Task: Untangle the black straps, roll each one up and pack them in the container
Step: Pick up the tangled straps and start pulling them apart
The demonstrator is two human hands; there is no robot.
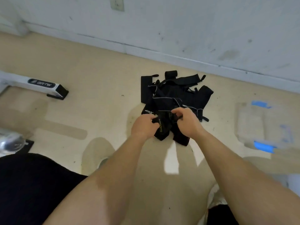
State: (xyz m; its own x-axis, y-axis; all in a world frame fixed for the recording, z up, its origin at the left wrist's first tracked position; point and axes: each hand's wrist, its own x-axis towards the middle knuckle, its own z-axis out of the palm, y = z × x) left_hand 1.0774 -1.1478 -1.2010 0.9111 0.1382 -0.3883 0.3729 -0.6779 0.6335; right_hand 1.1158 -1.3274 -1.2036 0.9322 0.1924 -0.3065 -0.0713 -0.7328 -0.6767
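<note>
Pile of tangled black straps [176, 93] lies on the beige floor [100, 75] in the centre of the frame, just below the white wall [194, 30] and its baseboard. Left hand [143, 127] at the pile's lower edge, fingers curled round a strap with yellow lettering [161, 129] whose end hangs down beside the wrist. Right hand [186, 122] just to the right of it, fingers and thumb pinching another strap end [181, 138] that drops below the hand; hands close together, not touching. Both forearms reach up from the bottom of the frame. Clear container [250, 124] with blue tape sits on the floor at the right edge, well apart from the pile, blurred, contents cannot tell. White bar with black end cap [48, 87] at middle left. Wall outlet [116, 4] at top. Black fabric [32, 184] at lower left
</note>
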